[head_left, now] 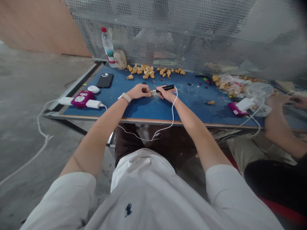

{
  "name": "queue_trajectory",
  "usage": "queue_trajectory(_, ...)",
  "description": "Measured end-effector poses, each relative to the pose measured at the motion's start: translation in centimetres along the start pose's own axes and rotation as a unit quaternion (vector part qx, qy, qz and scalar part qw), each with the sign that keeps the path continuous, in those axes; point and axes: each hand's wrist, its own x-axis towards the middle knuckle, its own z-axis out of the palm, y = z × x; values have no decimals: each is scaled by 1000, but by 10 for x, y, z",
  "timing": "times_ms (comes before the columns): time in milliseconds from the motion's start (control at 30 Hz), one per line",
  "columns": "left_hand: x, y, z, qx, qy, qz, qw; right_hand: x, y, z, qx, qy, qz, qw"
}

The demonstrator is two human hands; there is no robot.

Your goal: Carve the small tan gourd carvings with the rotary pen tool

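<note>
Left hand point(138, 91), right hand point(166, 95), one black rotary engraver point(165, 88)

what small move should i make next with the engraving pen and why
I'd probably turn the held piece slightly with the left hand fingers, keeping them back from the tip: the black corded engraving pen in the right hand has its metal tip right beside them.
</note>
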Motion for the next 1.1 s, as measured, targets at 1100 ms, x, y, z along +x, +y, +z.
queue_trajectory(1100, 0, 1, 0, -4, -5, 3, 1000, -4, -10, 3, -13, 21, 12, 1000)
